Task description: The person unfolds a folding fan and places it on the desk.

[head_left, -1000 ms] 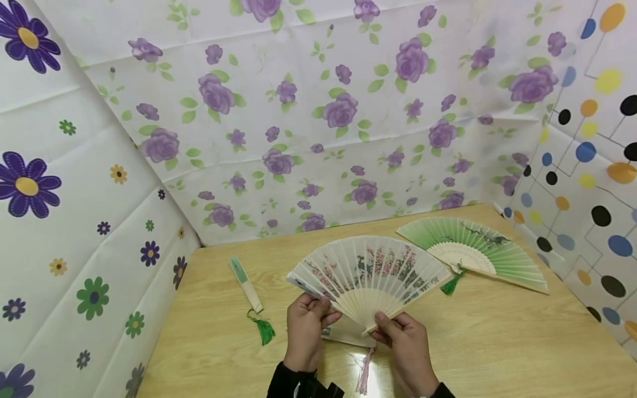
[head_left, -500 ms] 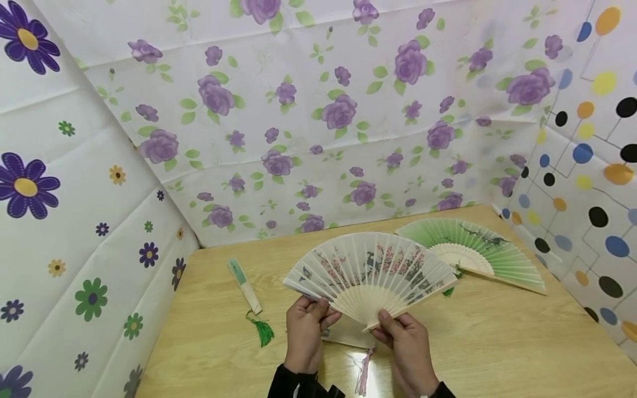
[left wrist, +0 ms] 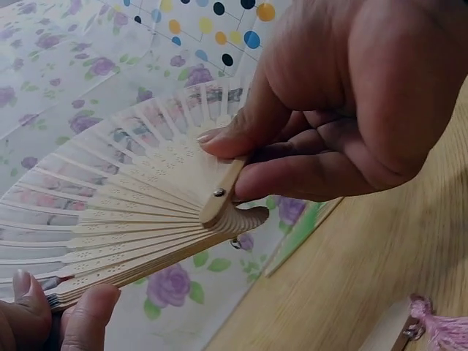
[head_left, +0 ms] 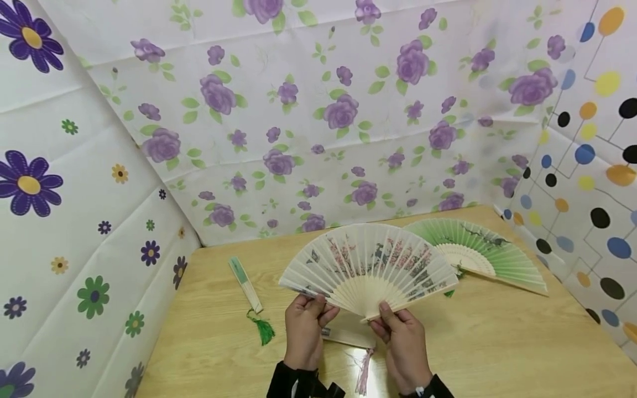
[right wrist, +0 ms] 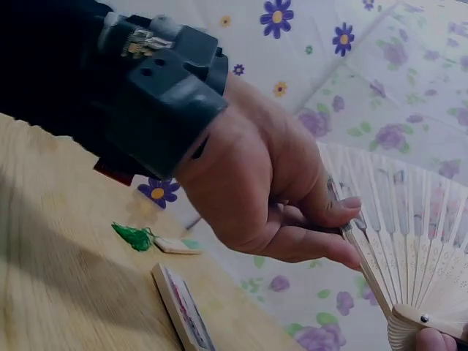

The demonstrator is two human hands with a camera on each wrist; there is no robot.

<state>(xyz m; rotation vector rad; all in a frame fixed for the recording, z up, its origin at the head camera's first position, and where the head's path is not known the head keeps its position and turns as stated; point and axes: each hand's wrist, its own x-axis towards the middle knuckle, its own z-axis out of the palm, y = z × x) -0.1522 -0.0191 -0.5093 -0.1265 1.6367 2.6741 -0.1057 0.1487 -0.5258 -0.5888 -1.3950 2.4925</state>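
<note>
A white folding fan [head_left: 374,271] with pink blossoms and grey printing is spread wide in front of me, held up off the table. My left hand [head_left: 304,334] pinches the stacked ribs at its left edge between thumb and fingers, also plain in the right wrist view. With thumb and fingers, my right hand [head_left: 408,345] grips the right outer rib near the pivot; the metal rivet [left wrist: 219,192] shows beside the fingers in the left wrist view. Below the spread fan lies a folded fan [head_left: 350,331] with a pink tassel [head_left: 365,370], partly hidden behind my left hand.
A green open fan [head_left: 490,246] lies at the back right, overlapped by the white one. On the left rests a small folded fan [head_left: 245,283] with a green tassel [head_left: 265,330]. Patterned cloth walls [head_left: 278,110] border the wooden table [head_left: 209,354] on the left, back and right.
The white fan has risen slightly and spread a little wider, its upper edge now covering more of the green fan. My hands have lifted slightly with it.
</note>
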